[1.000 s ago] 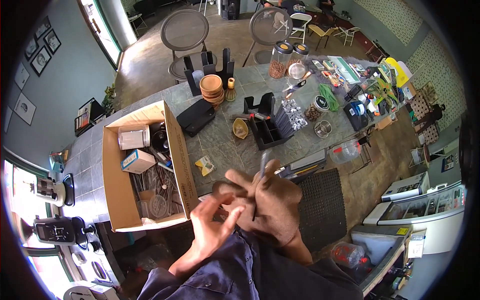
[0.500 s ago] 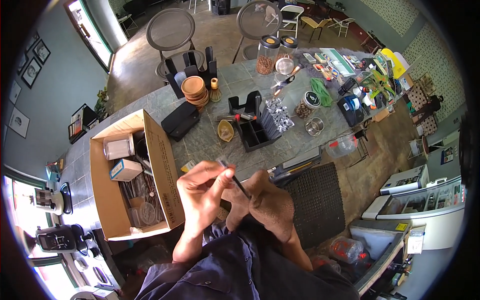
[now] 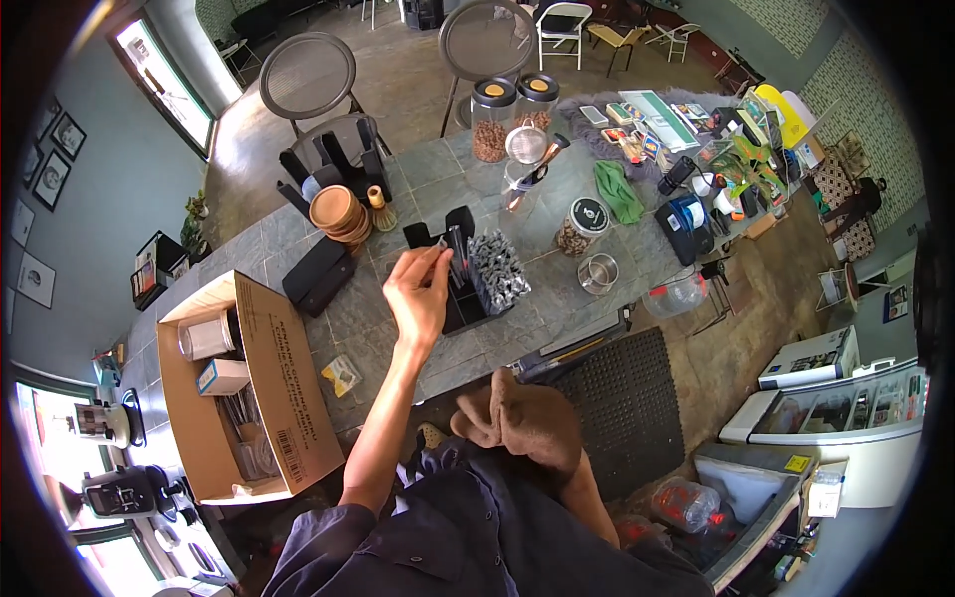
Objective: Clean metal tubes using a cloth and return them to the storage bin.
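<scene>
My left hand (image 3: pixel 418 294) reaches forward to the black compartment organizer (image 3: pixel 468 310), fingers pinched at its left side. A small pale end shows at the fingertips; the rest of the thin dark stick is hidden behind the hand. Dark sticks with red parts (image 3: pixel 462 257) stand or lean in the organizer beside those fingertips. Along its right side sits a compartment of crumpled silvery-grey pieces (image 3: pixel 500 271). Close to my body, a brown cloth (image 3: pixel 522 423) is bunched over my right hand (image 3: pixel 565 460), whose fingers it covers.
An open cardboard box (image 3: pixel 288 398) of mixed items stands left, near a black case (image 3: pixel 318 276). Wooden saucers (image 3: pixel 338 212) are stacked beyond. Lidded jars (image 3: pixel 581 227), a glass cup (image 3: pixel 598 274) and a green cloth (image 3: pixel 619 191) stand or lie right. A small yellow-white packet (image 3: pixel 341 375) lies near the box.
My left hand has moved forward from beside the cloth to the organizer, carrying the thin dark stick away from it. The cloth stays near my body. The view has shifted slightly.
</scene>
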`<act>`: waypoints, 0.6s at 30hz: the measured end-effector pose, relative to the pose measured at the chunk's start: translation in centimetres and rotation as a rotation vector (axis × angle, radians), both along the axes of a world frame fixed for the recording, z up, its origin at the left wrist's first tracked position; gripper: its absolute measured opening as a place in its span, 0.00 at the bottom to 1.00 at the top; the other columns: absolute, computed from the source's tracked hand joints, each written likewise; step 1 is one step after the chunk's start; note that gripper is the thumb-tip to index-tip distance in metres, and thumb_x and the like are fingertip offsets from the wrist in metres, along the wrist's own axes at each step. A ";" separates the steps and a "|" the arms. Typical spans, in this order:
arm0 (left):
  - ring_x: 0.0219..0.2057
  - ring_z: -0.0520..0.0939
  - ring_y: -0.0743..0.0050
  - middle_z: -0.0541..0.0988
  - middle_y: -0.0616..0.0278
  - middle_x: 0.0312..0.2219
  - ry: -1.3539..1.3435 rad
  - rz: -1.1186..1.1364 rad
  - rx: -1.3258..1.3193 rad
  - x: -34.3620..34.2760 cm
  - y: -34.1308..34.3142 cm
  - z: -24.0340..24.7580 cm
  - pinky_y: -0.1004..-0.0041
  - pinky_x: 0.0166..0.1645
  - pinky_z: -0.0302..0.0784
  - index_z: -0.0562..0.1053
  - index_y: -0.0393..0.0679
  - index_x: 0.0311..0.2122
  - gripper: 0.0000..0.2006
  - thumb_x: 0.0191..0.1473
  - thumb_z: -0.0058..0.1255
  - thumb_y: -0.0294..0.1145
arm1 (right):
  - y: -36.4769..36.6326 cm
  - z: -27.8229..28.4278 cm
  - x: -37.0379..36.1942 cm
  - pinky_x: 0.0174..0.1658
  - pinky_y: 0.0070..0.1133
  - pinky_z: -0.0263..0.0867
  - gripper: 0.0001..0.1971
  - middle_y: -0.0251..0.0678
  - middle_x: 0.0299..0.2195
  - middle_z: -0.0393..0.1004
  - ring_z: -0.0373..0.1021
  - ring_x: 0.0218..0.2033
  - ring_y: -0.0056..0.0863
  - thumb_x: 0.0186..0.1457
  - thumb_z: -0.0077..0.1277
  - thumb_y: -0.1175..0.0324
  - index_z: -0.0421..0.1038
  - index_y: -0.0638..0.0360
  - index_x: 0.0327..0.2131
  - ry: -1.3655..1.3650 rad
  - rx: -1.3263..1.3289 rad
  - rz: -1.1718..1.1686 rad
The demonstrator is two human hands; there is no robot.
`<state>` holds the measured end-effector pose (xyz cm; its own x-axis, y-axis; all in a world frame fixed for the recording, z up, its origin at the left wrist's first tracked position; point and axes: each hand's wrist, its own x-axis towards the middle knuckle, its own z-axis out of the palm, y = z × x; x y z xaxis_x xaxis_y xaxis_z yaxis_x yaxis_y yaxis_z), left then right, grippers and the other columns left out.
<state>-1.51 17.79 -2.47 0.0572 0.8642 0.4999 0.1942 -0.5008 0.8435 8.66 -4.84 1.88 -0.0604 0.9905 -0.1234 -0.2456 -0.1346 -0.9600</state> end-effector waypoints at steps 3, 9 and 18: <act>0.28 0.86 0.70 0.84 0.54 0.31 0.124 0.028 -0.018 1.5 1.4 -4.0 0.74 0.33 0.81 0.83 0.33 0.41 0.09 0.54 0.67 0.22 | 0.9 -0.3 1.8 0.28 0.35 0.72 0.14 0.42 0.24 0.68 0.74 0.25 0.44 0.67 0.51 0.59 0.61 0.58 0.34 -0.553 0.083 -0.015; 0.30 0.85 0.74 0.83 0.55 0.35 0.238 0.142 -0.106 1.3 1.3 -4.9 0.75 0.32 0.84 0.79 0.34 0.51 0.18 0.54 0.67 0.23 | 3.3 1.3 4.4 0.26 0.36 0.72 0.18 0.47 0.22 0.73 0.77 0.25 0.47 0.66 0.51 0.55 0.62 0.62 0.37 -1.058 0.269 0.046; 0.36 0.83 0.78 0.81 0.57 0.39 0.093 0.035 -0.388 -12.9 -10.0 9.3 0.78 0.31 0.85 0.75 0.36 0.59 0.24 0.57 0.62 0.18 | 7.5 7.8 1.2 0.24 0.31 0.65 0.10 0.41 0.27 0.78 0.75 0.26 0.32 0.54 0.56 0.65 0.70 0.60 0.35 -1.262 0.529 0.452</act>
